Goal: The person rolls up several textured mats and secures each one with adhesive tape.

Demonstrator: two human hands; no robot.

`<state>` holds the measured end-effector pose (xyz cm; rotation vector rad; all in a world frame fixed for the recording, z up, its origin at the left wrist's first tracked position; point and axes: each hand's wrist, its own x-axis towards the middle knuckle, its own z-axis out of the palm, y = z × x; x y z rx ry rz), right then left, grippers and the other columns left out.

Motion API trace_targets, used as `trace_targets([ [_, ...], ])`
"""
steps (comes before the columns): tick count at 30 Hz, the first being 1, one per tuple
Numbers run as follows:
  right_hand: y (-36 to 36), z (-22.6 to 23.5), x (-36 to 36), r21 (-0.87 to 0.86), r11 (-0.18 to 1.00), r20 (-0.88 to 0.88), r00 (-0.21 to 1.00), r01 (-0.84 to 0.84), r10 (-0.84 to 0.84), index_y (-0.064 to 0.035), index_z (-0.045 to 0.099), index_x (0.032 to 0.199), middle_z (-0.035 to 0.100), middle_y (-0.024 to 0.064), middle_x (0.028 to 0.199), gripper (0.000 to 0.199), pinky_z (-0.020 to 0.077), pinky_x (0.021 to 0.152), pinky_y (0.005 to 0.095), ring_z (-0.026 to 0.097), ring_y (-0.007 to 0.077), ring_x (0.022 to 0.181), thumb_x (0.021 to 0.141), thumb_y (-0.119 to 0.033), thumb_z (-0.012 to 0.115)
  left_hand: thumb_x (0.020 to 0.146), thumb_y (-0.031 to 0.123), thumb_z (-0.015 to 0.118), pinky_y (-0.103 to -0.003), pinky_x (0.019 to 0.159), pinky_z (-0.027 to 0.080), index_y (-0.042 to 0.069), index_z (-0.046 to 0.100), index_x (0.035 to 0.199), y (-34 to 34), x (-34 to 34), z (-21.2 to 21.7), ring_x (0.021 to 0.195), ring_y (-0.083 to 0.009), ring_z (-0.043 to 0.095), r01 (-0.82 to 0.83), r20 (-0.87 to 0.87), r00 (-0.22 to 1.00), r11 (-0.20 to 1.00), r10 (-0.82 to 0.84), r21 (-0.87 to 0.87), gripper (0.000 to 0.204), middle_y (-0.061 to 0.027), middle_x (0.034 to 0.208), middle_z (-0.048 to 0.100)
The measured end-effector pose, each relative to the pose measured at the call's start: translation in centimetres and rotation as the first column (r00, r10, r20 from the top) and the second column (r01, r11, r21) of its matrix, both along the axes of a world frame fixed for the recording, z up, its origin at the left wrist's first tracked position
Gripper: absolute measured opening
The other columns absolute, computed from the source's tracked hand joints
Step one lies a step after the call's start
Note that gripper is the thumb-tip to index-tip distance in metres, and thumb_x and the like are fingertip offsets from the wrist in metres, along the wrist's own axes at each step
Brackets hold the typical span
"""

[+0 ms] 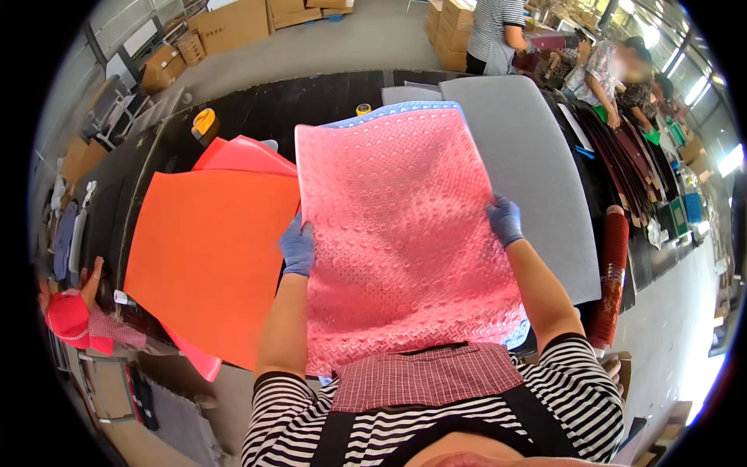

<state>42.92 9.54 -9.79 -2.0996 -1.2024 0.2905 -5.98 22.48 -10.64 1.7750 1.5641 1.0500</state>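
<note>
a person in a checked apron (432,379) and striped shirt holds a pink bumpy mat (401,226) out flat in front, over a dark table (253,105). the gloved left hand (296,247) has its fingers closed on the mat's left edge; the gloved right hand (505,221) grips the right edge, fingers also closed. a blue mat (424,107) shows beneath, along the far edge and at the near right corner. to the left lies an orange sheet (210,241); to the right, a grey sheet (533,171) and a red roll (611,272). beyond, co-workers (599,78) stand near stacked cartons (451,35).
</note>
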Motion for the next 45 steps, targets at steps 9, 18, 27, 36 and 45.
trace_targets([
  [9, 0.8, -0.4, 0.4, -0.288, 0.957, 0.085, 0.996, 0.032, -0.008, -0.0159, 0.064, 0.129, 0.068, 0.0221, 0.116, 0.043, 0.0522, 0.092, 0.0436, 0.065, 0.0404, 0.107, 0.086, -0.016, 0.061, 0.088, 0.011, 0.065, -0.037, 0.087, 0.051, 0.000, 0.062, 0.128, 1.8, -1.1, -0.5, 0.097, -0.0247, 0.066, 0.000, -0.008, 1.000, 0.934, -0.003, -0.357, 0.041, -0.0144, 0.108, 0.071],
  [18, 8.0, 16.5, -2.7, 0.522, 0.818, 0.140, 0.970, -0.241, 0.196, -0.0114, 0.066, 0.124, 0.069, 0.0227, 0.103, 0.035, 0.0534, 0.085, 0.0422, 0.067, 0.0399, 0.098, 0.091, -0.013, 0.055, 0.095, 0.009, 0.061, -0.030, 0.056, 0.045, 0.005, 0.065, 0.126, 9.2, 2.6, 11.5, 0.061, -0.0167, 0.053, 0.153, 0.661, 0.743, 0.988, -0.102, -0.019, 0.031, -0.0053, 0.085, 0.066],
  [27, 23.5, 23.7, 4.6, 0.318, 0.948, 0.394, 0.908, 0.009, -0.141, -0.0055, 0.058, 0.127, 0.069, 0.0223, 0.109, 0.048, 0.0519, 0.088, 0.0466, 0.065, 0.0412, 0.105, 0.091, -0.036, 0.062, 0.096, 0.032, 0.061, -0.039, 0.085, 0.053, -0.004, 0.047, 0.140, 25.6, 6.9, 15.9, 0.096, -0.0310, 0.067, -0.138, 0.087, 0.990, 0.805, 0.107, 0.578, 0.058, -0.0217, 0.112, 0.069],
  [36, 6.0, 0.1, 8.0, -0.380, 0.915, 0.159, 0.965, -0.134, 0.208, -0.0045, 0.064, 0.121, 0.066, 0.0246, 0.117, 0.047, 0.0489, 0.096, 0.0487, 0.061, 0.0430, 0.113, 0.084, -0.033, 0.068, 0.087, 0.021, 0.066, -0.041, 0.085, 0.051, 0.000, 0.063, 0.118, 11.1, -1.4, -7.6, 0.095, -0.0315, 0.068, 0.309, -0.039, 0.944, 0.918, -0.329, -0.249, 0.037, -0.0183, 0.102, 0.071],
  [45, 5.0, -2.1, 4.6, -0.426, 0.888, 0.264, 0.962, 0.175, -0.062, -0.0045, 0.067, 0.113, 0.066, 0.0251, 0.118, 0.046, 0.0509, 0.097, 0.0471, 0.064, 0.0412, 0.111, 0.081, -0.036, 0.075, 0.087, 0.018, 0.071, -0.037, 0.075, 0.052, -0.003, 0.068, 0.105, 7.5, -2.2, -8.7, 0.079, -0.0202, 0.067, -0.111, -0.272, 0.962, 0.946, 0.026, -0.304, 0.028, -0.0145, 0.090, 0.072],
])
